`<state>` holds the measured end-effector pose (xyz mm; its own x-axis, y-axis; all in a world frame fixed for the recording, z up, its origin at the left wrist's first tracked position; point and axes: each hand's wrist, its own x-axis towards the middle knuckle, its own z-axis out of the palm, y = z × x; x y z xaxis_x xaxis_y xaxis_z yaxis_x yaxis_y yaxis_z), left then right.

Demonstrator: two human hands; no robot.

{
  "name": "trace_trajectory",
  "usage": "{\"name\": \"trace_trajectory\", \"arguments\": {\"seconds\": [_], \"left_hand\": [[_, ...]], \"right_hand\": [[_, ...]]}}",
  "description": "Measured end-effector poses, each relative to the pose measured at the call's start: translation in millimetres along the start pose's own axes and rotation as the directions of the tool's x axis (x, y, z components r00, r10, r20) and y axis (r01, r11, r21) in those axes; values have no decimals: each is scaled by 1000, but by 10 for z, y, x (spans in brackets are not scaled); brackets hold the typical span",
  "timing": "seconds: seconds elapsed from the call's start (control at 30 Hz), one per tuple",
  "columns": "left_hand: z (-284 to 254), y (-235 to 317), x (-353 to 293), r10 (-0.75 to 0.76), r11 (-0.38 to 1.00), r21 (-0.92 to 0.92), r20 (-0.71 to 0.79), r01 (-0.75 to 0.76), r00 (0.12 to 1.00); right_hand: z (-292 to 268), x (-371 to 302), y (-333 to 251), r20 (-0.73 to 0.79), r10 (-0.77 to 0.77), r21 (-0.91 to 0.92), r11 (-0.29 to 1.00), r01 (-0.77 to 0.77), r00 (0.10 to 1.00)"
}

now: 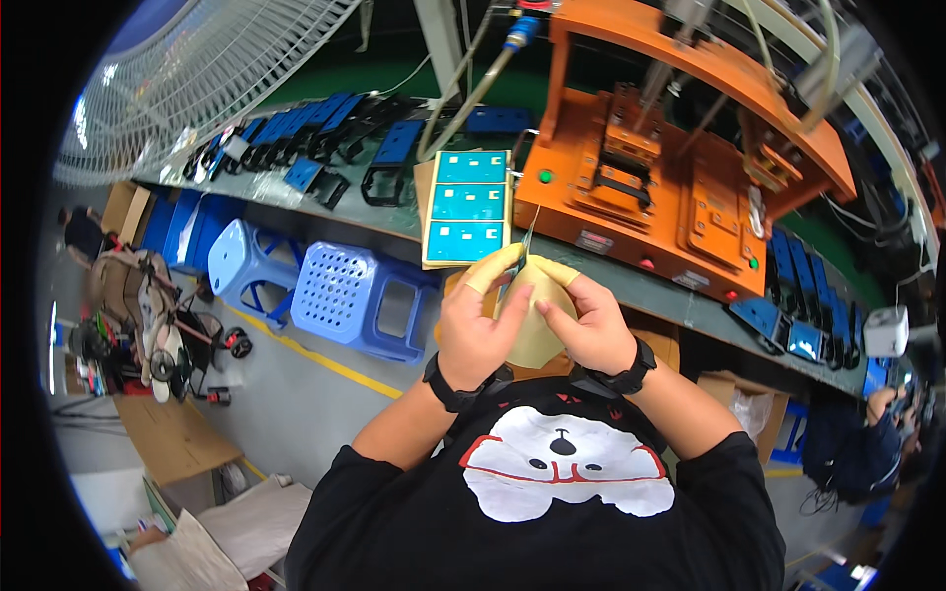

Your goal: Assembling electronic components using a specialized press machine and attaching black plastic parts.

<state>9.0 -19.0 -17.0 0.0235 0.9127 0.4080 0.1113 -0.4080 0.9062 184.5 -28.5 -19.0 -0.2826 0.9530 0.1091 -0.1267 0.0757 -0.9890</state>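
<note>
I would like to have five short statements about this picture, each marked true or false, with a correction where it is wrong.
1. The left hand and right hand both hold the pale sheet. True.
2. The machine is green. False: the machine is mainly orange, with small green buttons on its front.
3. Three blue panels lie to the left of the machine. True.
4. The fan is at the upper right of the picture. False: the fan is at the upper left.
5. Yellow covers are on some fingers of both hands. True.
</note>
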Motion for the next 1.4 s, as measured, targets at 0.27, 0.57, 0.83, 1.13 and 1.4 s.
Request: {"name": "trace_trajectory", "arguments": {"seconds": [0.27, 0.57, 0.83, 1.13, 1.4], "left_hand": [[239, -45, -92, -298, 849, -398, 181, 347, 937], [-140, -99, 302, -341, 553, -680, 342, 481, 875], [190, -392, 684, -326, 799, -361, 411, 481, 851], [421, -266, 901, -250, 941, -45, 571, 335, 782], [360, -336, 1235, -300, 926, -6, 597, 377, 745]], "right_hand": [[-451, -440, -106, 30, -104, -236, 966, 108, 994], [-2173, -3677, 1432, -890, 224, 125, 958, -259, 398], [-2245, -5753, 2839, -937, 68, 349, 252, -903, -343], [-1314, -464, -383, -164, -696, -941, 324, 102, 699], [-1432, 712, -377, 157, -356, -988, -48, 149, 921]]}}
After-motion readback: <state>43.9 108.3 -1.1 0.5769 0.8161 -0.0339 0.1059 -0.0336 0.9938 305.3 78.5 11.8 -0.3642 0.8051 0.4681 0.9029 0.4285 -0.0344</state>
